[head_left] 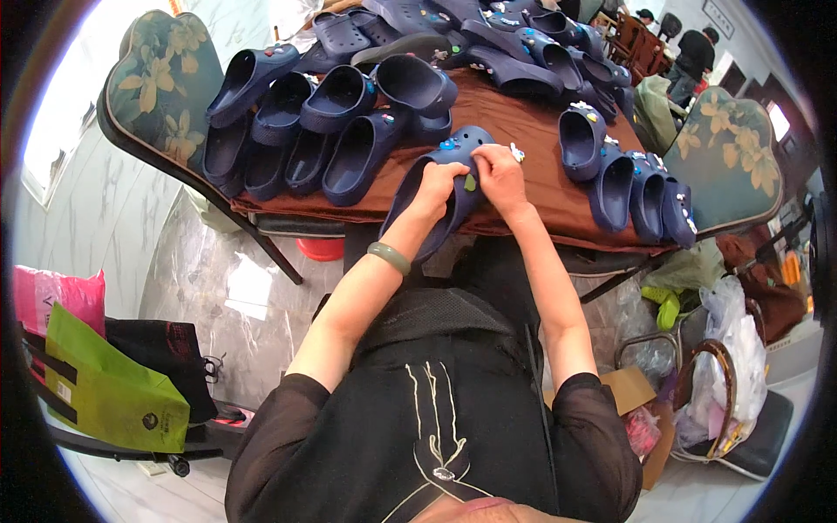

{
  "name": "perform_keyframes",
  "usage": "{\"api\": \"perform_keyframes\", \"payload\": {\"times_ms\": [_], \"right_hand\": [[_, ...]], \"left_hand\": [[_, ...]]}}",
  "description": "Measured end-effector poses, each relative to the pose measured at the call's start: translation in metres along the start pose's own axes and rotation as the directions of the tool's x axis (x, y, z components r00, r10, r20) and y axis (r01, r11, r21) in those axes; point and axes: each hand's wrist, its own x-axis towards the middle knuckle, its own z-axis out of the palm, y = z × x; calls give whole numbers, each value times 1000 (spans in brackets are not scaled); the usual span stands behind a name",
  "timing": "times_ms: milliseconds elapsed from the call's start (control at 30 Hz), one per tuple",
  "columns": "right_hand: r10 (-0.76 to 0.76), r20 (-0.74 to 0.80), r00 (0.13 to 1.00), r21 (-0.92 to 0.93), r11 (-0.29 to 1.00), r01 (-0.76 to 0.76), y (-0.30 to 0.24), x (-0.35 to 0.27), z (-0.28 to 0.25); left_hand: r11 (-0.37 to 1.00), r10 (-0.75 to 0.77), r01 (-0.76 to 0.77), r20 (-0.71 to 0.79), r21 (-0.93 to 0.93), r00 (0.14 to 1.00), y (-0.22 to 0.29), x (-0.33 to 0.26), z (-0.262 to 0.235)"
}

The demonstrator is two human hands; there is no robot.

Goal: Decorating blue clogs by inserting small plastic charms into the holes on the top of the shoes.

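A navy blue clog point(471, 137) lies tilted at the table's near edge, its toe pointing away from me. Blue and green charms sit on its perforated top. My left hand point(438, 186) is closed around the side of the clog's opening, with a green bangle point(389, 258) on that wrist. Pressed against the clog's upper right side, my right hand point(500, 177) has its fingers pinched together. What those fingertips hold is hidden. Just beyond them shows a small white charm point(517, 153).
Stacked navy clogs point(360, 157) stand left on the brown-covered table point(540, 199); another row point(614, 190) stands right, with a heap behind. Floral chairs point(157, 83) flank the table. A green bag point(113, 383) lies lower left, plastic bags point(715, 366) lower right. Someone point(695, 61) stands far back.
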Motion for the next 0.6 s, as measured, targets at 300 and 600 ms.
{"api": "perform_keyframes", "payload": {"times_ms": [300,600], "right_hand": [[-242,368,898,221,961,169,20,57,5],[46,154,987,-168,986,-20,59,17,5]], "left_hand": [[998,-58,56,98,21,993,0,3,-5],[961,12,-31,70,274,997,12,-9,-9]]}}
